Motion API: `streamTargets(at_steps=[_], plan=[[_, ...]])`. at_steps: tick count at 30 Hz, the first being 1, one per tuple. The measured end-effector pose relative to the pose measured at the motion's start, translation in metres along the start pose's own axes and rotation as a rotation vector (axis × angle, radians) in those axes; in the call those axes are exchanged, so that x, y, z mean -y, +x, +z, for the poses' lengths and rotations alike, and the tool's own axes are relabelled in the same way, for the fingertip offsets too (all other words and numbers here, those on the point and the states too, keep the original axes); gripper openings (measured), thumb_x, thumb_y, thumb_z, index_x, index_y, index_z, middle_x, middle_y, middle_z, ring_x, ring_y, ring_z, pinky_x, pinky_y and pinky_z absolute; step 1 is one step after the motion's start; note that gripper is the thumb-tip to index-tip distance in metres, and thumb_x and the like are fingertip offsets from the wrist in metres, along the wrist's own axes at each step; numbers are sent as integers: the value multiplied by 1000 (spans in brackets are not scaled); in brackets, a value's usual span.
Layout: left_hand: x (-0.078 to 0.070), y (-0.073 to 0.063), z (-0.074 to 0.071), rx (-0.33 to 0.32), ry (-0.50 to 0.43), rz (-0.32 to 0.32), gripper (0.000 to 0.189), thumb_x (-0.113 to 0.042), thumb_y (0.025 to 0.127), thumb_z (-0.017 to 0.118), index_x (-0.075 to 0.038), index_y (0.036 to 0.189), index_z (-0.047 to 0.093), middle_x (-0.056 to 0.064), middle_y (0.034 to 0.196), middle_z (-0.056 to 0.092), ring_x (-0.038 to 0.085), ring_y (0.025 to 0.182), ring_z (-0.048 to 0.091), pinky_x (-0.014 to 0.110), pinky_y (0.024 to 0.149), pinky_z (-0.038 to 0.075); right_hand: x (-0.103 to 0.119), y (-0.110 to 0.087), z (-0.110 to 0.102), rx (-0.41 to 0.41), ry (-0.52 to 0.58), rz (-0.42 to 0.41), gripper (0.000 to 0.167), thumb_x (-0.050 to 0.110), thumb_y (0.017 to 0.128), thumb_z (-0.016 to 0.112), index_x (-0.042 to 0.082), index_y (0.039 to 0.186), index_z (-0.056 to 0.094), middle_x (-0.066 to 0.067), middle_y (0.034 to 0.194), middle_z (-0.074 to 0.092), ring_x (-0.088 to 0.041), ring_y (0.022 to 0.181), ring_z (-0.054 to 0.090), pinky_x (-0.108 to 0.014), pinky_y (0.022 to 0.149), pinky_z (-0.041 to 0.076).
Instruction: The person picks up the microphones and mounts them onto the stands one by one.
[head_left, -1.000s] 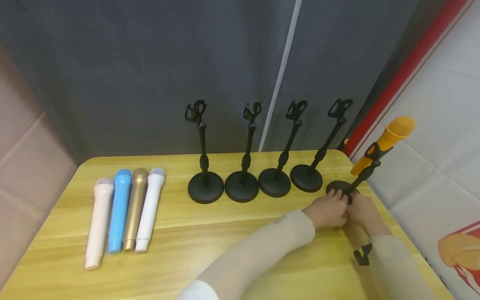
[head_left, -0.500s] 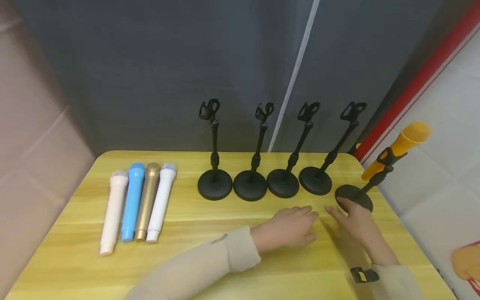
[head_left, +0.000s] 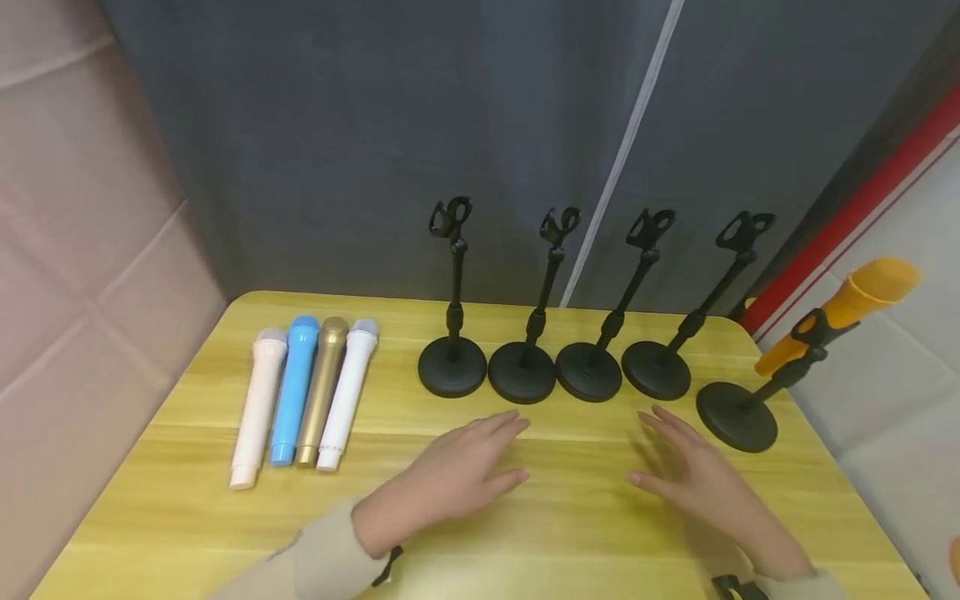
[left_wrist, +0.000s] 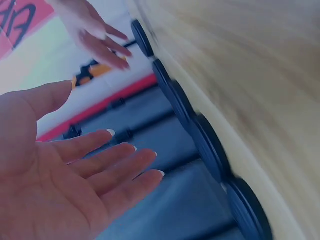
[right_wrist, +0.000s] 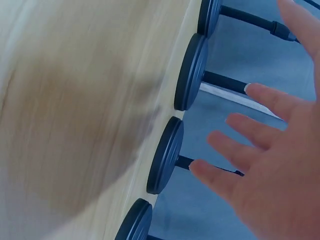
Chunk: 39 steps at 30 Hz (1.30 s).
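My left hand (head_left: pixel 453 471) hovers over the middle of the table, fingers extended and holding nothing; its spread palm also fills the lower left of the left wrist view. To the right, my right hand (head_left: pixel 701 475) is likewise spread and holds nothing, nearest to the rightmost black microphone stand (head_left: pixel 738 417). That stand carries an orange microphone (head_left: pixel 847 308), tilted in its clip. Behind the hands stand several more black stands in a row, their clips holding nothing, among them the leftmost stand (head_left: pixel 452 367) and a stand (head_left: pixel 588 371) near the middle.
At the left of the wooden table (head_left: pixel 187 517) lie a pink microphone (head_left: pixel 258 408), a blue microphone (head_left: pixel 294 392), a gold microphone (head_left: pixel 324 392) and a white microphone (head_left: pixel 348 396), side by side. A grey curtain (head_left: pixel 360 150) hangs behind; a white wall panel (head_left: pixel 900 400) borders the right.
Both hands have let go of the base of the stand with the orange microphone and drawn back toward me. The left hand has moved farther left, and the head view has shifted left.
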<state>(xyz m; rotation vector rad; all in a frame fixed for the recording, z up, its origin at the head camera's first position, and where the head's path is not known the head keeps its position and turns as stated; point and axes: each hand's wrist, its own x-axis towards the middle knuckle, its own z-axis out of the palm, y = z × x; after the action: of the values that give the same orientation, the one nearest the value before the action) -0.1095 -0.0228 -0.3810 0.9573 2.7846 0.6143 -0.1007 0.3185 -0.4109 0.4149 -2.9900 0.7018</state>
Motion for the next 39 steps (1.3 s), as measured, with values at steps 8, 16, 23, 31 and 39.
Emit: streamTargets(at_steps=[8, 16, 23, 31, 39], plan=[[32, -49, -12, -130, -60, -218, 62, -44, 99, 63, -15, 151, 46, 9, 157, 47, 32, 141, 50, 54, 112, 46, 7, -5, -2, -45, 30, 48, 95, 52, 79, 83, 19, 156, 38, -25, 161, 32, -57, 136, 42, -76, 97, 41], [64, -73, -34, -261, 38, -332, 62, -39, 97, 67, -8, 148, 49, 16, 152, 51, 37, 137, 54, 57, 106, 50, 8, 3, -7, -158, 83, 114, 102, 45, 81, 84, 22, 161, 26, -23, 165, 26, -57, 141, 34, -79, 97, 35], [91, -82, -57, -265, 46, -503, 71, -41, 99, 62, 0, 152, 40, 26, 154, 44, 47, 138, 48, 65, 101, 48, 1, 12, -15, -241, 76, 150, 105, 42, 81, 85, 16, 162, 23, -27, 163, 28, -58, 137, 38, -77, 96, 36], [111, -74, -62, -190, 35, -622, 77, -46, 100, 56, 4, 153, 33, 31, 156, 37, 52, 135, 47, 68, 91, 50, -6, 25, -24, -233, 120, 227, 105, 45, 89, 76, 20, 164, 8, -28, 165, 22, -58, 139, 35, -77, 98, 36], [125, -62, -55, -178, 96, -655, 80, -43, 100, 59, 8, 154, 28, 37, 153, 34, 57, 129, 46, 67, 92, 49, -16, 45, -40, -176, 251, 280, 101, 48, 96, 65, 27, 163, -8, -14, 171, 2, -55, 149, 22, -74, 105, 35]])
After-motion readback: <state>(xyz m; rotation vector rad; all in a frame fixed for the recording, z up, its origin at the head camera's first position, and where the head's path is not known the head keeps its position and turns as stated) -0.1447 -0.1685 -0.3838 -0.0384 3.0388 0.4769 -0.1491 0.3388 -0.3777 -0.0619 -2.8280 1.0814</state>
